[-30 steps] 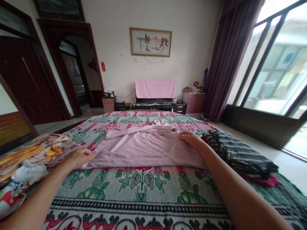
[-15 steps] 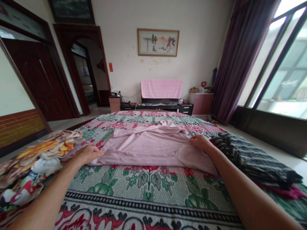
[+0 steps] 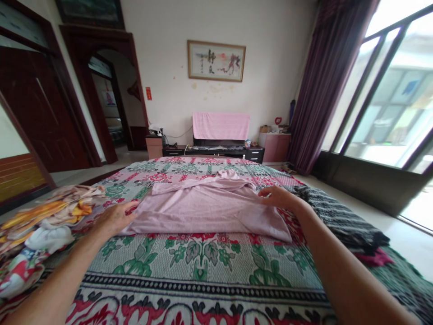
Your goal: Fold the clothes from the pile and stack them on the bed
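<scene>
A pale pink long garment, seemingly a top, lies folded into a wide strip across the patterned bedspread. Its far edge is bunched, with a small crumpled lump in the middle. At its left end is my left hand, thumb and fingers apart, close to the cloth with nothing gripped. Over the right end hovers my right hand, its fingers loosely bent and spread, holding nothing. A flap of the garment angles out toward me below that hand.
Crumpled patterned clothes lie at the left of the bed. A folded black-and-grey striped knit sits at the right, on something magenta. Beyond the bed stands a low black cabinet with a pink cloth above it.
Both hands have let go of the garment's ends and lifted slightly, fingers opening. The view has turned a little to the right; the garment keeps its shape.
</scene>
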The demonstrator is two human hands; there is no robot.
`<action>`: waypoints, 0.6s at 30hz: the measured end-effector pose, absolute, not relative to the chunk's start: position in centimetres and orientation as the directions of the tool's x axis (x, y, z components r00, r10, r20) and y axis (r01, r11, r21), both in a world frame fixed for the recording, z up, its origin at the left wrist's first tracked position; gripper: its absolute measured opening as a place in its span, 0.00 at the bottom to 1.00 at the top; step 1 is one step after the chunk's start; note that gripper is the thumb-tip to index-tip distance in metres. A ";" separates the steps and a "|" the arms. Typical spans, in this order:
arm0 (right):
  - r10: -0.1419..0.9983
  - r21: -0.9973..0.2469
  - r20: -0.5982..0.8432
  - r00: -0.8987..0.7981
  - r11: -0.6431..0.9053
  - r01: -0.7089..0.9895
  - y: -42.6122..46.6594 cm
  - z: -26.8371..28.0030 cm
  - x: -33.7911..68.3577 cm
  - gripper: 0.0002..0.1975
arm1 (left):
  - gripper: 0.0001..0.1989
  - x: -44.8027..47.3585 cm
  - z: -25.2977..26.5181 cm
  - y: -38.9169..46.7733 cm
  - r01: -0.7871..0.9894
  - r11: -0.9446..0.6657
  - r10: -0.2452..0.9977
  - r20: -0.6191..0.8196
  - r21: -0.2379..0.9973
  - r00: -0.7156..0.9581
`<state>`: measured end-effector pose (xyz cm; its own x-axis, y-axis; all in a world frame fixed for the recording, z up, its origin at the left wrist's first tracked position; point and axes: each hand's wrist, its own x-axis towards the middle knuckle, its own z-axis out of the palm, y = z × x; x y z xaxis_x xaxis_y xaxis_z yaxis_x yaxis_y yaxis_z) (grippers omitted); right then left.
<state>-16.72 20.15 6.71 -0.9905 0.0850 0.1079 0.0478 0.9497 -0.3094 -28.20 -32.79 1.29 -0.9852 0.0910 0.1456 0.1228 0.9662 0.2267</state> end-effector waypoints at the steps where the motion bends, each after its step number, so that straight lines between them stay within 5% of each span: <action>1: 0.081 -0.299 0.094 -0.992 0.953 0.050 20.1 6.7 -16.6 0.15 | 0.27 -28.1 1.3 -32.5 0.132 0.971 0.104 0.143 0.197 -0.984; 12: 0.091 -0.228 -0.068 -0.994 0.968 0.105 20.0 4.6 -17.1 0.06 | 0.14 -27.5 0.9 -31.5 0.184 0.981 0.170 0.190 0.058 -0.967; 18: 0.187 -0.291 -0.002 -0.982 0.940 0.180 20.4 5.6 -17.2 0.08 | 0.14 -27.4 2.0 -31.4 0.089 0.983 0.054 0.205 0.161 -0.977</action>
